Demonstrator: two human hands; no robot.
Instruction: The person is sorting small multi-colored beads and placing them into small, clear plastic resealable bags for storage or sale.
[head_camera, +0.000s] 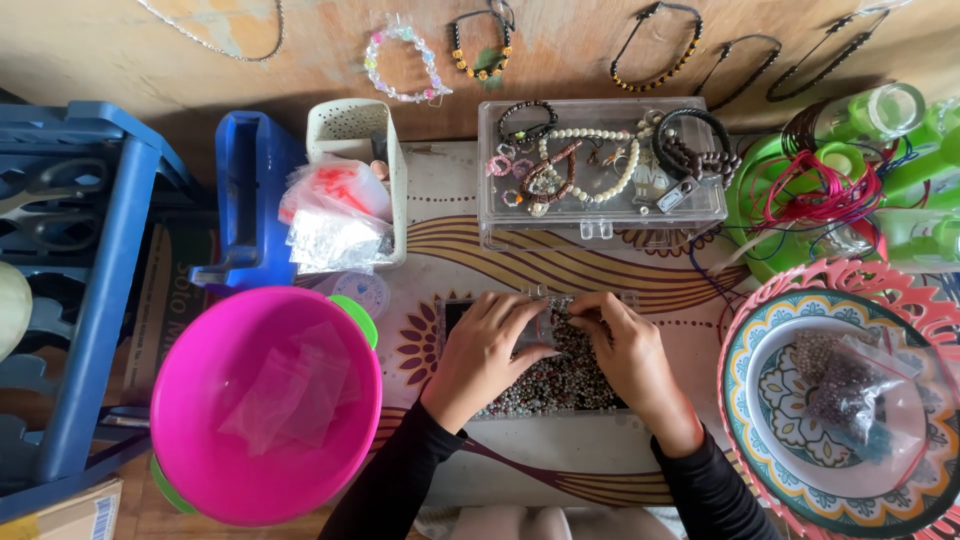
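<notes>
Both hands, left hand (483, 345) and right hand (625, 350), rest fingers-down in the bead tray (560, 385), grip unclear, hemmed by pink bowl (265, 405), patterned plate (840, 420) and clear box (600, 170).

Clear tray (560, 385) of small mixed beads, lying flat.

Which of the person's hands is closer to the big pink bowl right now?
The left hand. It rests on the tray of beads just right of the pink bowl in the picture. The right hand lies on the same tray, further from the bowl, beyond the left hand.
</notes>
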